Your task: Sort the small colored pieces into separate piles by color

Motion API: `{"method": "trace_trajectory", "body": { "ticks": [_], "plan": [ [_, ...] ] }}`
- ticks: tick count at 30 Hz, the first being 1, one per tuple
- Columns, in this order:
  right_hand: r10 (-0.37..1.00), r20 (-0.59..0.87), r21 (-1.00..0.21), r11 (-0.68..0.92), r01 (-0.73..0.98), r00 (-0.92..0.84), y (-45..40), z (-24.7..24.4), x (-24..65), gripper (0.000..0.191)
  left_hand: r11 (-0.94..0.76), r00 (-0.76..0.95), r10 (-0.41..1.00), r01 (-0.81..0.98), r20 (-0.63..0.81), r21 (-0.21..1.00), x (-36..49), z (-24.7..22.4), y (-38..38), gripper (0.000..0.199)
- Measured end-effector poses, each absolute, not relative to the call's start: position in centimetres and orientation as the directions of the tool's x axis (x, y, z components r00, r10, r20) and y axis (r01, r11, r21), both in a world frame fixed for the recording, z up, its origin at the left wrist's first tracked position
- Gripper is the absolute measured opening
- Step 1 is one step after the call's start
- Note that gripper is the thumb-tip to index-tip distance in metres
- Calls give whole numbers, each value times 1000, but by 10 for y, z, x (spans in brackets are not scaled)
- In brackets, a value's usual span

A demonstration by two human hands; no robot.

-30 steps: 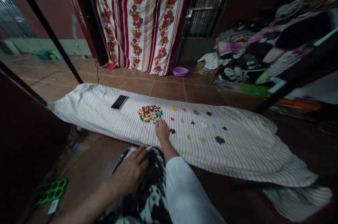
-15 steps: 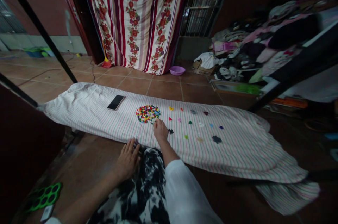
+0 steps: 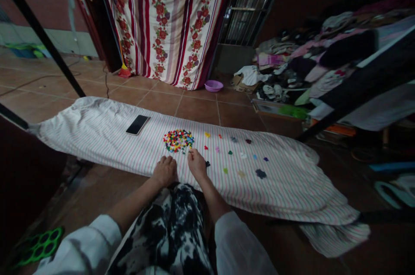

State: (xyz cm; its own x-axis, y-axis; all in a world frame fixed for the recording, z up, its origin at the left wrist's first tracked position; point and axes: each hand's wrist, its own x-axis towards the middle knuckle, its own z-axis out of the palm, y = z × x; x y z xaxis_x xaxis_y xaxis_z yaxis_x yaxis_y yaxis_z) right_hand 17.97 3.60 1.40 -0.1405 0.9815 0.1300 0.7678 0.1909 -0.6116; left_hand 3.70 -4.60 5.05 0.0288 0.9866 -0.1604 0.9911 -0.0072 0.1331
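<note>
R grip: fingertips drawn tog., can't tell if holding anything; just by pile, near R side.
L grip: at counter edge, fingers bent, can't tell if open.
Pile: mixed-col. bits, on counter.
Sm. clusters: R of pile.
Phone: L of pile.

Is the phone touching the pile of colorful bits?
Apart. The head view shows a stretch of striped cloth between the phone and the pile.

1. Open lane: striped cloth between phone and multicoloured pile.
2. Obstacle: right hand at pile's near edge, black pieces just beside.
3. Open stretch: cloth right of dark grey cluster.
</note>
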Motion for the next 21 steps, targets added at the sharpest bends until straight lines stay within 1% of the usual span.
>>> {"method": "trace_trajectory", "body": {
  "ticks": [2, 4, 7, 10, 13, 16, 19, 21],
  "plan": [
    [978, 135, -662, 207, 721, -156, 38, 15, 189, 23, 39, -18, 983, 993, -181, 110, 33, 59, -41, 36],
    [976, 161, -701, 217, 679, -146, 43, 17, 202, 22, 114, -91, 970, 989, -227, 91, 27, 65, -35, 39],
    [972, 216, -739, 227, 635, -96, 53, 20, 229, 23, 240, -213, 932, 969, -295, 60, 18, 65, -29, 56],
    [969, 246, -742, 188, 644, 1, 65, 25, 264, 24, 357, -338, 891, 934, -303, 5, 12, 59, -23, 69],
    [956, 281, -689, 138, 712, 88, 74, 27, 301, 25, 377, -366, 875, 926, -317, -28, 10, 52, -16, 82],
    [945, 299, -608, 82, 789, 132, 80, 28, 334, 27, 365, -346, 851, 931, -395, -30, 9, 48, -7, 98],
    [952, 269, -529, 20, 848, 145, 88, 28, 357, 28, 357, -325, 825, 934, -463, -21, 6, 45, 0, 110],
    [960, 243, -495, -1, 869, 139, 95, 28, 366, 29, 343, -305, 839, 939, -450, 2, 3, 41, 3, 113]
  ]
}}
